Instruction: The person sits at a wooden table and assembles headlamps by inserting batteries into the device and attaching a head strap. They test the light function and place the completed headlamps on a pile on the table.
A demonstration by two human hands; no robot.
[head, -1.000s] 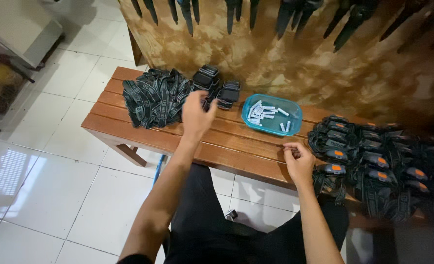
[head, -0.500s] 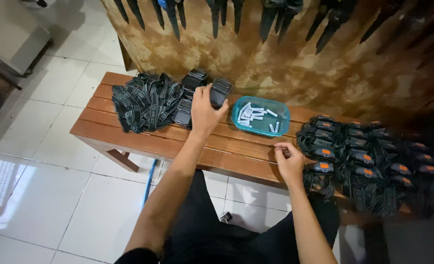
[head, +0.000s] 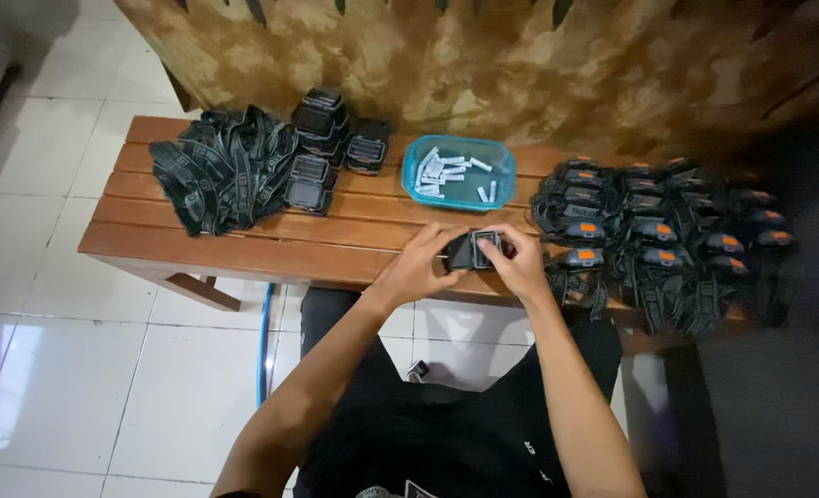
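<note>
Over the bench, both hands now meet, left hand and right hand gripping one black lamp unit.

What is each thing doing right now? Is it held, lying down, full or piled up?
Small black device: held over the bench by both hands.
Left hand: gripping the device's left side.
Right hand: gripping its right side.
Blue tray: open, holding small white pieces.
Black strap pile: heaped at the bench's left end.
Black devices: stacked beside the straps.
Orange-marked headlamps: piled on the right.
Wooden bench: standing on the tile floor.
</note>
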